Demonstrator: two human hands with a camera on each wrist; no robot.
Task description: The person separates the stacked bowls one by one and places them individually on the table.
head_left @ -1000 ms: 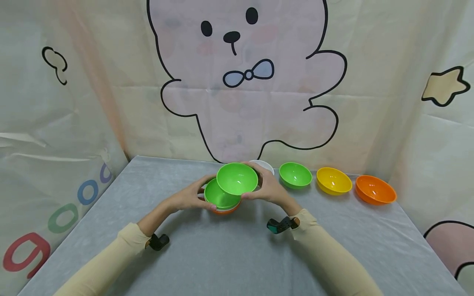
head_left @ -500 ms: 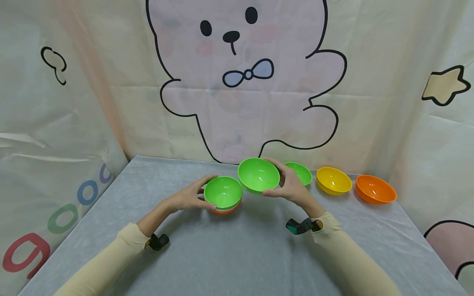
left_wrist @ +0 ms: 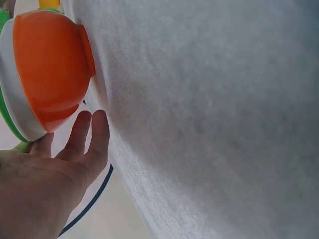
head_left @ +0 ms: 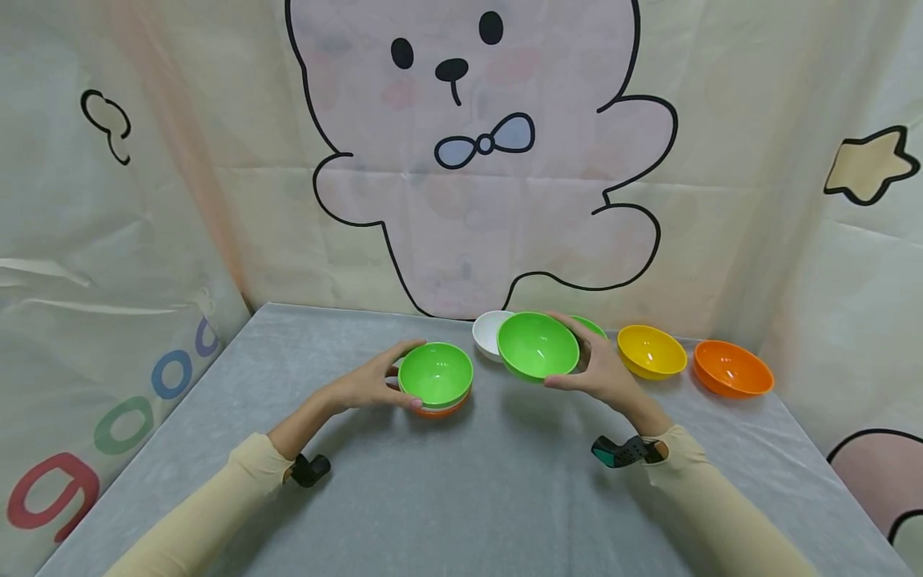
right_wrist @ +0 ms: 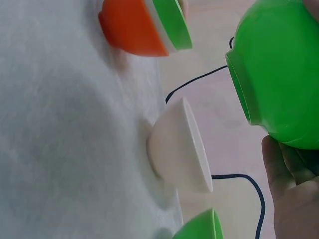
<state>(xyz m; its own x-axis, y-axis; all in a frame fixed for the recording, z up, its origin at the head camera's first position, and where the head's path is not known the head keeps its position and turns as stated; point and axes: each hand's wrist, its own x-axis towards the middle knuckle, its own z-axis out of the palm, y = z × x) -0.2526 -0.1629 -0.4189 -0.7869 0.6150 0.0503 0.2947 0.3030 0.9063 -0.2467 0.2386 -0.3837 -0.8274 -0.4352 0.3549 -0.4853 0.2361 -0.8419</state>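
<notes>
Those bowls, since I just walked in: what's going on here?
A person's right hand holds a green bowl up off the table. The left hand grips a stack of bowls, green over white over orange, resting on the table. At the back stand a white bowl, another green bowl, a yellow bowl and an orange bowl.

3 smooth green bowls [head_left: 538, 346] (glossy, plastic-looking), matt grey tablecloth [head_left: 461, 497], creased backdrop [head_left: 461, 240]

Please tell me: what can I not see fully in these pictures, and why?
Head: far green bowl, mostly behind the right hand and its held bowl.
Head: inside of the stacked orange bowl, under the top green bowl.
Left wrist: yellow patch, cut by the top edge.
</notes>
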